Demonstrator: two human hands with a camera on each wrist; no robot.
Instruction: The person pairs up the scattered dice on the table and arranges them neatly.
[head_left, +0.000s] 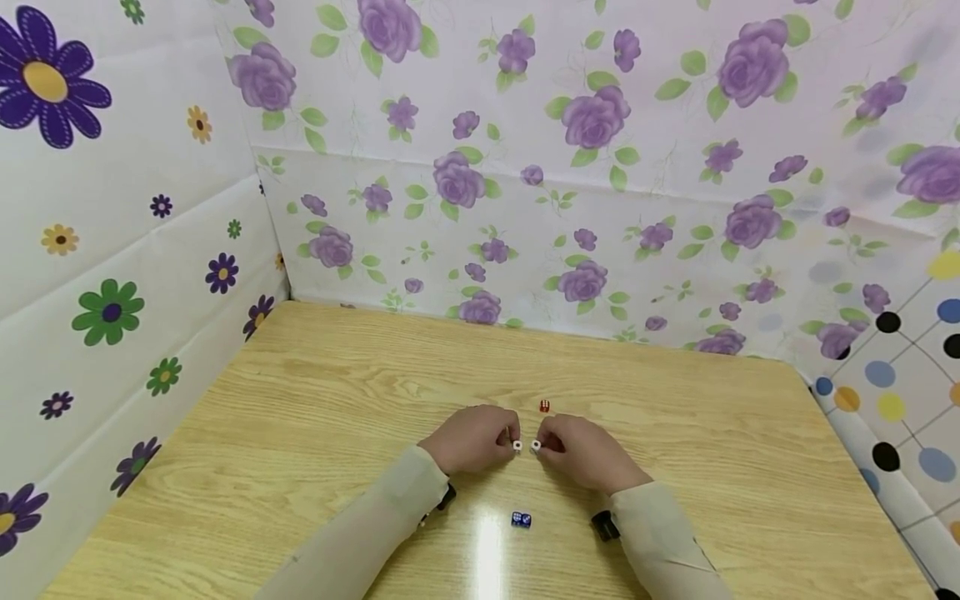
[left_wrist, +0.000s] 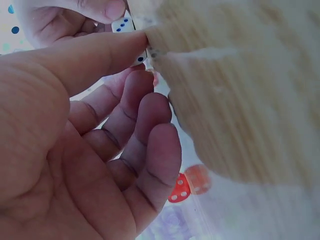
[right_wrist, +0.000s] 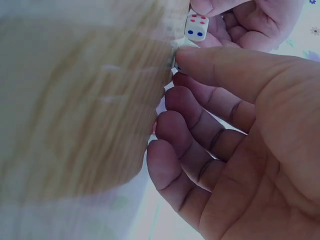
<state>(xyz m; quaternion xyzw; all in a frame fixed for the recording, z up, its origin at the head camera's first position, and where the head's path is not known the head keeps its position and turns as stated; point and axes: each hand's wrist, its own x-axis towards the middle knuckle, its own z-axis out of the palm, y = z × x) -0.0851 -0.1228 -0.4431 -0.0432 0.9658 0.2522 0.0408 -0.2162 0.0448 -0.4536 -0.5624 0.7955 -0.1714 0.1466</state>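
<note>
Near the middle of the table, my left hand point(head_left: 480, 437) pinches a small white die point(head_left: 517, 446) between thumb and fingertips. My right hand point(head_left: 588, 450) pinches another white die point(head_left: 536, 446) just to its right, a narrow gap between the two. From the right wrist, the left hand's die point(right_wrist: 197, 26) shows red and blue pips. Blue pips mark the right hand's die point(left_wrist: 123, 24) in the left wrist view. The other fingers of both hands curl loosely, close to the tabletop. Just beyond the hands lies a red die point(head_left: 544, 406) with white pips.
Two blue dice point(head_left: 521, 519) sit side by side nearer the front, between the forearms. The shiny wooden table point(head_left: 337, 400) meets a flowered cloth wall point(head_left: 525, 208) at the back. Patterned sheets also flank it on the left and right.
</note>
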